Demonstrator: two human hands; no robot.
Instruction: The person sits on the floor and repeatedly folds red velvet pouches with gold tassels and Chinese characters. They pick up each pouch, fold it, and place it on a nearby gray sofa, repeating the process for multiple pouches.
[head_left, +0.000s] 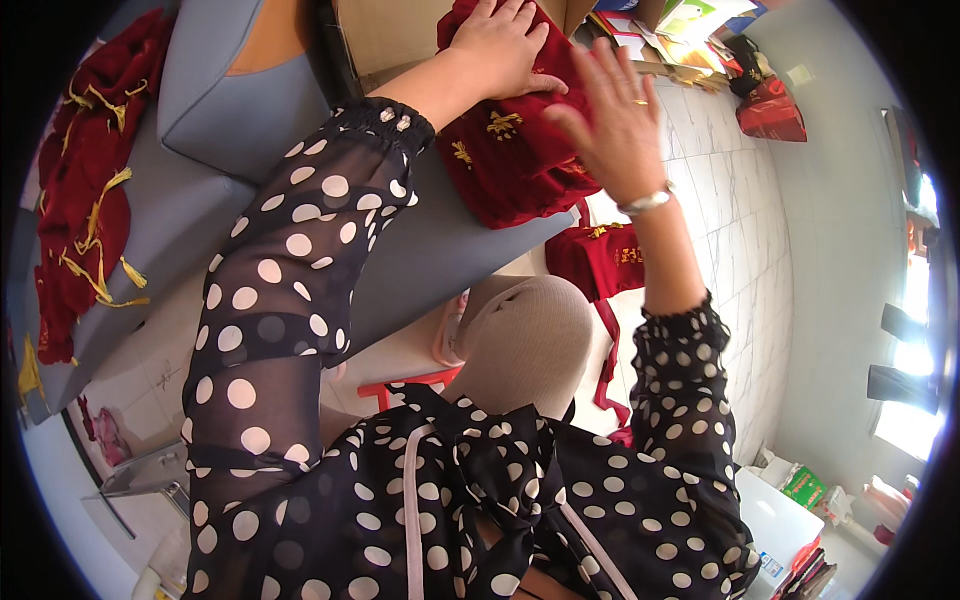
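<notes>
A thick stack of dark red velvet-like cloth (502, 165) with gold embroidered characters lies before me on the grey-blue sofa seat (420, 247). Flat on its upper part rests my left hand (499, 49), fingers spread, pressing the cloth without gripping it. My right hand (619, 112) hovers at or just over the stack's right edge; motion blurs it, and whether it touches cannot be told. Its fingers are apart and nothing is in them. Below the stack, another red cloth piece with gold lettering (600, 259) hangs low, a red ribbon (609, 360) trailing from it.
Red cloth pouches with yellow tassels (90, 202) are heaped on the sofa at left. Behind my left hand stands an open cardboard box (390, 34). A red bag (772, 112) sits by the wall. A red stool (375, 390) shows beside my knee (525, 337).
</notes>
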